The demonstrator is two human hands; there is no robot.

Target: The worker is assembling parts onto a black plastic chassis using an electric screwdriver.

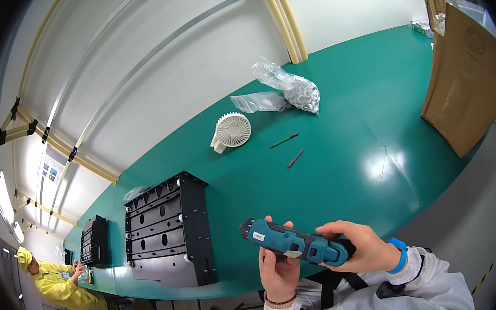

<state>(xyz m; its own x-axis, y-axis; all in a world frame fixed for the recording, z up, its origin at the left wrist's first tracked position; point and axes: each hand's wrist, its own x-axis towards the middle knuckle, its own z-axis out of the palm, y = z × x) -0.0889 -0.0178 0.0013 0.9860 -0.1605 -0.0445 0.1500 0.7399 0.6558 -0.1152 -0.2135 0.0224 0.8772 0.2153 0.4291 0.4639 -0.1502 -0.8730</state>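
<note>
A teal and black cordless screwdriver [293,242] lies lengthwise between my hands, above the near edge of the green table. Its dark round nose points left. My left hand [280,276] grips it from below near the front, with fingertips showing over its far side. The rear end is held by my right hand [366,248], thumb and fingers closed around it. To the left of the tool stands a black metal frame [162,230] with flat panels, holes and small white rollers. The undersides of my fingers are partly hidden by the tool.
Farther back on the green table [341,163] lie a white handheld fan [233,130], two thin pen-like sticks [284,140] and a clear bag of small rings [303,95]. A cardboard box [467,80] stands far right. At far left, a person in yellow [63,283] works beside another black frame [95,241].
</note>
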